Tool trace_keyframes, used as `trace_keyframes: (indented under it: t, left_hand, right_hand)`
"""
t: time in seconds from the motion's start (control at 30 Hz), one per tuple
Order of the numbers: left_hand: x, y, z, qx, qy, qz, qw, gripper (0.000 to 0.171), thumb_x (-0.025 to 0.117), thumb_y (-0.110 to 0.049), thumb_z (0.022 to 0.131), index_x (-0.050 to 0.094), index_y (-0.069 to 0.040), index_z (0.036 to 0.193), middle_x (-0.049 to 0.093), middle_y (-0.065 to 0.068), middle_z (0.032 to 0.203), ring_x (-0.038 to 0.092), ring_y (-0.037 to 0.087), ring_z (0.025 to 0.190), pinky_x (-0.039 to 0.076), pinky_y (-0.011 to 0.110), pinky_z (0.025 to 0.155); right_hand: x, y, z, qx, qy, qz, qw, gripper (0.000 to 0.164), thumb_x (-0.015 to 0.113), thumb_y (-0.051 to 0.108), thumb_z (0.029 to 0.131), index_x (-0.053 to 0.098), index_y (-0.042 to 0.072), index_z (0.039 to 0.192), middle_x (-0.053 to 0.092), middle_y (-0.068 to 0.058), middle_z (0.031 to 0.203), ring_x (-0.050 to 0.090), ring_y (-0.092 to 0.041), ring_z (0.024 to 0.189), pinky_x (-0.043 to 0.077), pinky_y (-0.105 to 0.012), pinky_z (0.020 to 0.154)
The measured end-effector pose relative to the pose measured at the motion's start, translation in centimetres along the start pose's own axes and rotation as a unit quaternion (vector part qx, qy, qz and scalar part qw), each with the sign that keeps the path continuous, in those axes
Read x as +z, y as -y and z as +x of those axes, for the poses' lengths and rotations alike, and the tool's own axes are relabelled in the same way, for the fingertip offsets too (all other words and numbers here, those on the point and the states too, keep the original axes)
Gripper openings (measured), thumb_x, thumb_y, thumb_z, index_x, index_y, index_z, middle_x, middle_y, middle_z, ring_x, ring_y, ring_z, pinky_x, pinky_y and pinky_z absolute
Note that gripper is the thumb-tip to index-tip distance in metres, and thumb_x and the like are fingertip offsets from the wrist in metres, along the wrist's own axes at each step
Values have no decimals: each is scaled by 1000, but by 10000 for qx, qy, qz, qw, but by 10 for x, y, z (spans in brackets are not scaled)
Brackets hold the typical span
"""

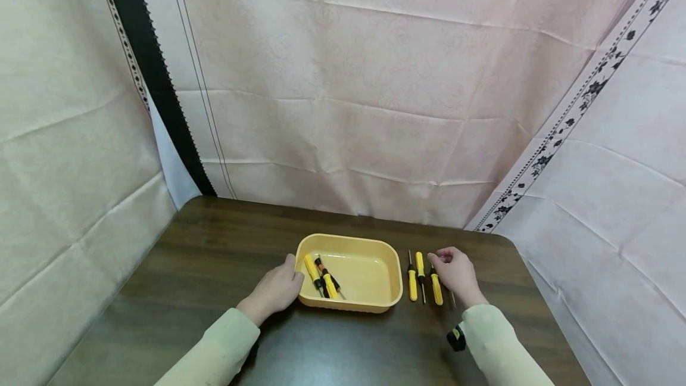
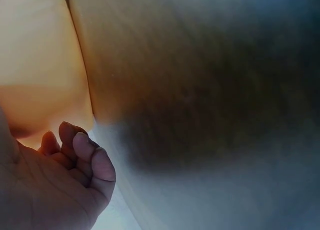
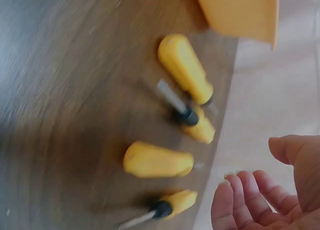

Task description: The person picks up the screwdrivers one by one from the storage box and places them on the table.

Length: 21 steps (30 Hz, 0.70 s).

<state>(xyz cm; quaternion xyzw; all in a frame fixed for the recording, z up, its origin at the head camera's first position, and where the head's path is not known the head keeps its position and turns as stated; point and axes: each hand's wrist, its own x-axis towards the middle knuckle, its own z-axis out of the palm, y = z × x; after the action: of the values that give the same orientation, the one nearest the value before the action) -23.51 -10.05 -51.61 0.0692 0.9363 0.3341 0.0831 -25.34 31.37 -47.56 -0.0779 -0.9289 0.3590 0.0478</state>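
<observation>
A yellow plastic tray [image 1: 370,305] stands on the table, with several yellow-and-black screwdrivers [image 1: 311,268] lying at its left end. My left hand [image 1: 276,289] holds the tray's left rim; in the left wrist view its fingers [image 2: 102,165] curl beside the yellow wall. To the right of the tray lies a row of screwdrivers [image 1: 412,285], their handles pointing alternately toward and away from me. Over the right end of that row is my right hand [image 1: 455,273]. The right wrist view shows its thumb apart from its bent fingers, nothing between them, near a screwdriver handle [image 3: 181,202].
The dark wooden table [image 1: 177,290] ends at the back against a pale curtain [image 1: 343,106]. More pale cloth [image 1: 616,213] hangs along the right side. A black strap device [image 1: 457,338] sits at my right wrist.
</observation>
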Motion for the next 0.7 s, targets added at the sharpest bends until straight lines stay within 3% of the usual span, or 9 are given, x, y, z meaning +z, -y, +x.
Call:
trace_keyframes:
  t: [0.27, 0.7]
  left_hand:
    - [1, 0, 0, -25, 48, -44, 10000, 43, 38, -28, 100, 37, 1, 132, 51, 5, 77, 50, 18, 64, 41, 34, 60]
    - [1, 2, 0, 43, 34, -79, 10000, 46, 37, -27, 100, 35, 1, 136, 52, 4, 80, 51, 17, 68, 42, 35, 64]
  right_hand:
    - [7, 23, -6, 35, 182, 285, 9994, 42, 63, 38, 92, 61, 3, 114, 62, -10, 99, 58, -21, 83, 49, -32, 66]
    - [29, 28, -7, -88, 340, 325, 9989, 36, 65, 37, 91, 64, 6, 110, 62, -6, 93, 58, -19, 80, 49, -32, 67]
